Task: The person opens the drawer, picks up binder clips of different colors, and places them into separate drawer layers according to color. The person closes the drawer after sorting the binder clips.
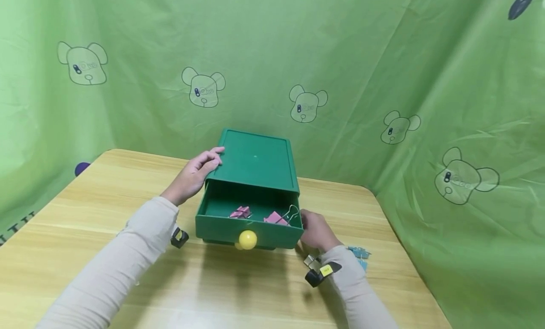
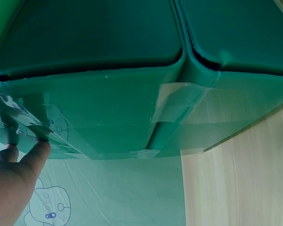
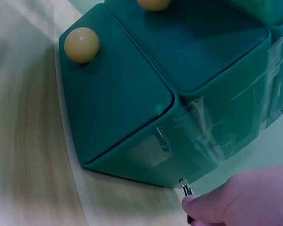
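Note:
A green drawer unit [image 1: 257,154] stands on the table, its top drawer [image 1: 221,226] pulled out by the yellow knob's [image 1: 248,239] side. Inside that drawer lie pink binder clips [image 1: 276,218] with wire handles. My left hand [image 1: 191,177] rests against the unit's upper left side, fingers extended along it, and the left wrist view shows the fingertips at the taped green wall. Low beside the unit's right side is my right hand [image 1: 317,229]. Its thumb and finger pinch a small dark binder clip [image 3: 186,189], seen in the right wrist view and mostly covered by the hand.
Blue binder clips [image 1: 359,253] lie on the wooden table [image 1: 170,277] to the right of my right wrist. A metallic clip [image 1: 312,262] sits near that wrist's strap. Green curtains [image 1: 255,50] with printed bear heads hang behind and to the sides.

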Available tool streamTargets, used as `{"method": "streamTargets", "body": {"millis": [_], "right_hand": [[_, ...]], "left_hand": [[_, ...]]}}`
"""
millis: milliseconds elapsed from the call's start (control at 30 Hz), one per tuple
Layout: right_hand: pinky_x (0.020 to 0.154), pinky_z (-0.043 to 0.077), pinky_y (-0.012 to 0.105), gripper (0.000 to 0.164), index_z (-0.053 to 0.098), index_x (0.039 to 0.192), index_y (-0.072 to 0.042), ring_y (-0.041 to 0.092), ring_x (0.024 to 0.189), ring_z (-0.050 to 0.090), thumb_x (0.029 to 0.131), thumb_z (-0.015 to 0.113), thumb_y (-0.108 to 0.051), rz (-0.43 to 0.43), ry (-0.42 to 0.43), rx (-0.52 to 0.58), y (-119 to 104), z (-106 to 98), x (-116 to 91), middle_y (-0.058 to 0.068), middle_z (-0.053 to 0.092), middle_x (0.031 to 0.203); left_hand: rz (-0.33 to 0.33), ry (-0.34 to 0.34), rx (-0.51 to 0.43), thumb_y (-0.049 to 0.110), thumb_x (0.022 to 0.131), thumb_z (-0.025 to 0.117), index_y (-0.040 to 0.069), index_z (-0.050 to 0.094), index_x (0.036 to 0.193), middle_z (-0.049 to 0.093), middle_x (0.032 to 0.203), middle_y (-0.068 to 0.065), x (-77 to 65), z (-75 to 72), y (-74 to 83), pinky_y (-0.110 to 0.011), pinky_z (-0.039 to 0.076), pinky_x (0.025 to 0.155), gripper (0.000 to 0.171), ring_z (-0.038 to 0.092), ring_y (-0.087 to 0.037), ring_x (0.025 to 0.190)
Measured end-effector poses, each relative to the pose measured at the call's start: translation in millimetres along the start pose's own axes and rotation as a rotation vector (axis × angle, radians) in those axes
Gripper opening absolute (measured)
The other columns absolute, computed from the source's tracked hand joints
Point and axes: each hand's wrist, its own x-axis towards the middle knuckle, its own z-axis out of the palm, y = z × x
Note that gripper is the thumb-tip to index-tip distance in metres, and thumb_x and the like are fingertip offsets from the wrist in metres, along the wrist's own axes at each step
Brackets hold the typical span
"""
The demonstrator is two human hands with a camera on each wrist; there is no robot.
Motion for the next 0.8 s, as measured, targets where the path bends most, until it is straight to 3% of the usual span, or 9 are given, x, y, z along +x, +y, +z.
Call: {"method": "streamTargets", "body": {"millis": [500, 800], "right_hand": [[0.073, 0.054, 0.037, 0.034, 0.066, 0.105, -0.003, 0.02, 0.078, 0.059, 0.072, 0.067, 0.006, -0.079, 0.09, 0.0, -7.8, -15.6, -9.4, 0.005, 0.063, 0.085], [0.074, 0.055, 0.037, 0.029, 0.064, 0.106, 0.0, 0.02, 0.08, 0.062, 0.078, 0.067, 0.005, -0.069, 0.12, 0.025, -13.3, -22.8, -15.0, 0.011, 0.066, 0.092]], "left_hand": [[0.0, 0.002, 0.008, 0.02, 0.106, 0.039, 0.0, 0.051, 0.106, 0.035, 0.152, -0.01, -0.2, -0.1, 0.0, -0.047, 0.018, 0.116, 0.024, 0.023, -0.024, 0.144], [-0.001, 0.002, 0.001, 0.02, 0.106, 0.039, 0.0, 0.051, 0.106, 0.035, 0.152, -0.011, -0.7, 0.1, 0.9, -0.047, 0.018, 0.116, 0.023, 0.023, -0.024, 0.144]]}}
